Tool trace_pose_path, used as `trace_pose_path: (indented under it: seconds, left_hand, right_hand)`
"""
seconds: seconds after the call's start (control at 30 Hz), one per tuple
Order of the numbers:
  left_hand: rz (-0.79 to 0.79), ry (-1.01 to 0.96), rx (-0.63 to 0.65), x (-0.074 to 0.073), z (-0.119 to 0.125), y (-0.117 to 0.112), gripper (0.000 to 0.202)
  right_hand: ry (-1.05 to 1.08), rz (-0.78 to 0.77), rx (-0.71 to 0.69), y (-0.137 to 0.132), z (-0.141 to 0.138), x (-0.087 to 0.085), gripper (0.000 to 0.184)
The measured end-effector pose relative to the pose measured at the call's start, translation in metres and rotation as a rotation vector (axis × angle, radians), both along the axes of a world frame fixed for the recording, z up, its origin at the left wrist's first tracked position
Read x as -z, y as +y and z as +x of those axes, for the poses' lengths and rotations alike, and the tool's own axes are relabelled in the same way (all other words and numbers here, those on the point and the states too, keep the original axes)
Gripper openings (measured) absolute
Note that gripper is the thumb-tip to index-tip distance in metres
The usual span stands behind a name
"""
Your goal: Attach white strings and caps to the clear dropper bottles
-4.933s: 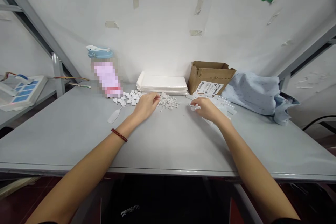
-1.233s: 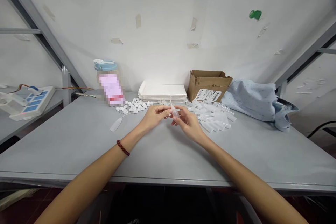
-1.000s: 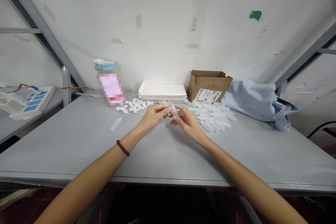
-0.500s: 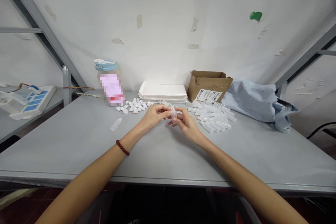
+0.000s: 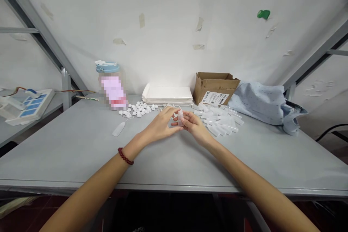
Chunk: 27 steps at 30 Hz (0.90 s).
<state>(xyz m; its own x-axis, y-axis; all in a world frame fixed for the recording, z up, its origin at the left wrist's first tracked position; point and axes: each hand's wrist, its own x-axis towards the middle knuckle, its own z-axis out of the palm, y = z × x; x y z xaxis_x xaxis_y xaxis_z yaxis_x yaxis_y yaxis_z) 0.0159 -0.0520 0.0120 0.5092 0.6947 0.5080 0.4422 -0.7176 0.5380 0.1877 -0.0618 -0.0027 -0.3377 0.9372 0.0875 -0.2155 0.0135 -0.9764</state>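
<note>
My right hand (image 5: 196, 126) grips a small translucent plastic bottle (image 5: 180, 119) between thumb and fingers, over the middle of the table. My left hand (image 5: 164, 123) is just to its left, its thumb and fingers apart around the bottle; whether a fingertip touches it I cannot tell. Behind the hands lie some thin white strings (image 5: 172, 106), partly hidden. To the right is a pile of similar translucent bottles (image 5: 220, 120). Small white caps (image 5: 140, 108) lie in a heap on the left, and near them a single translucent bottle with a thin string (image 5: 119, 129).
A stack of white envelopes or sheets (image 5: 167, 96) stands against the wall, beside an open cardboard box (image 5: 214, 87). Light blue cloth (image 5: 258, 103) is bunched at the right. At the left back is a blue-lidded container (image 5: 107, 68), partly blurred. The table's front edge (image 5: 174, 188) crosses below my forearms.
My left hand has loosened from the top of the bottle, and its thumb has dropped lower and spread from the fingers. My right hand keeps holding the bottle. The view has shifted slightly.
</note>
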Motion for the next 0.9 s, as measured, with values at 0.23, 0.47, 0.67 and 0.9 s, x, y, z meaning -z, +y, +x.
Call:
trace_pose_path:
  seconds: [0.23,0.47,0.67,0.9]
  left_hand:
    - [0.006,0.098,-0.037,0.000,-0.002,0.000,0.040]
    - [-0.100,0.287,-0.047,-0.012,-0.025,0.002,0.034]
    - [-0.198,0.473,-0.161,-0.016,-0.069,0.003,0.042]
    - [-0.291,0.605,-0.319,-0.028,-0.126,-0.013,0.047]
  right_hand:
    - [-0.006,-0.018,-0.071,-0.001,0.001,-0.006,0.037]
    - [-0.188,0.074,-0.157,-0.003,-0.002,0.000,0.043]
    - [-0.284,0.027,-0.068,-0.007,-0.004,-0.001,0.043]
    - [-0.288,0.004,-0.046,-0.010,-0.005,-0.004,0.040]
